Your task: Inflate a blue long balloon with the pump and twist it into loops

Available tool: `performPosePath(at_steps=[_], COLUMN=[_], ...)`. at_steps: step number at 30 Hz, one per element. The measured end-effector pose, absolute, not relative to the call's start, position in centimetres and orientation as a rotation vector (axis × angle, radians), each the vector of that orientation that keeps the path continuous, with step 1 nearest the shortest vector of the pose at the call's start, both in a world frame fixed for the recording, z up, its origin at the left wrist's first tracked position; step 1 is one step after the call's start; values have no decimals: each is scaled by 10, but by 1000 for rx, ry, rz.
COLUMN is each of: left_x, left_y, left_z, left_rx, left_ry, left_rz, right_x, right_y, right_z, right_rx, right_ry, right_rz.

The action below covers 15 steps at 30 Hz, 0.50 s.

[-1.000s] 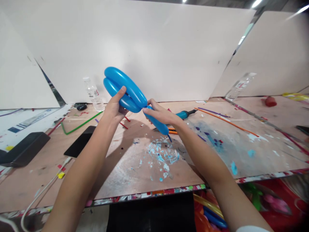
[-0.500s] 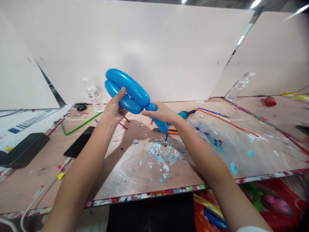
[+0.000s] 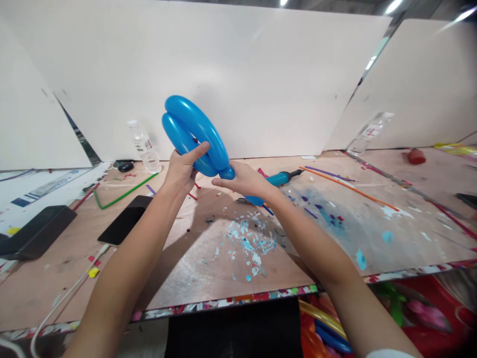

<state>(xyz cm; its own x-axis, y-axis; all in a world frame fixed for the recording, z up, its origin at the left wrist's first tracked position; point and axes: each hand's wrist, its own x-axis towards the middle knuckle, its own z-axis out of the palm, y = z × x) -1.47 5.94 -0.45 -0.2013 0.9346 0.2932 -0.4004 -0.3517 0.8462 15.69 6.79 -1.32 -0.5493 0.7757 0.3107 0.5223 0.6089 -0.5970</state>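
A blue twisting balloon, folded into two long loops side by side, is held up above the table. My left hand is wrapped around the lower loop, its thumb lying across the gap between the loops. At the twisted end, by a small round bubble, my right hand grips the balloon; its fingers are partly hidden behind it. The balloon's tail hangs below my right wrist. Behind that wrist lies a blue hand pump with a black nozzle.
A black phone on a white cable and a black box lie at left. Clear bottles stand near the white board. Orange and green uninflated balloons and scraps lie on the table.
The loops have tilted more upright, and my left thumb has moved right along them. My right hand has turned around the small bubble, and the tail has swung down behind the wrist.
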Motion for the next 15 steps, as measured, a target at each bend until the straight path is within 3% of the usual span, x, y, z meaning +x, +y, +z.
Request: performPosePath(at_steps=[4, 10, 15], left_x=[-16, -28, -26], left_y=[57, 56, 56], left_z=[-2, 3, 2], left_rx=[1019, 936, 921], left_ry=[779, 740, 744], left_rz=[1761, 1693, 1667], right_x=[158, 168, 170], right_y=[65, 69, 66], right_z=[-11, -5, 2], right_rx=[-1025, -910, -868], right_ry=[-2283, -2194, -2171], right_rz=[587, 1049, 1151])
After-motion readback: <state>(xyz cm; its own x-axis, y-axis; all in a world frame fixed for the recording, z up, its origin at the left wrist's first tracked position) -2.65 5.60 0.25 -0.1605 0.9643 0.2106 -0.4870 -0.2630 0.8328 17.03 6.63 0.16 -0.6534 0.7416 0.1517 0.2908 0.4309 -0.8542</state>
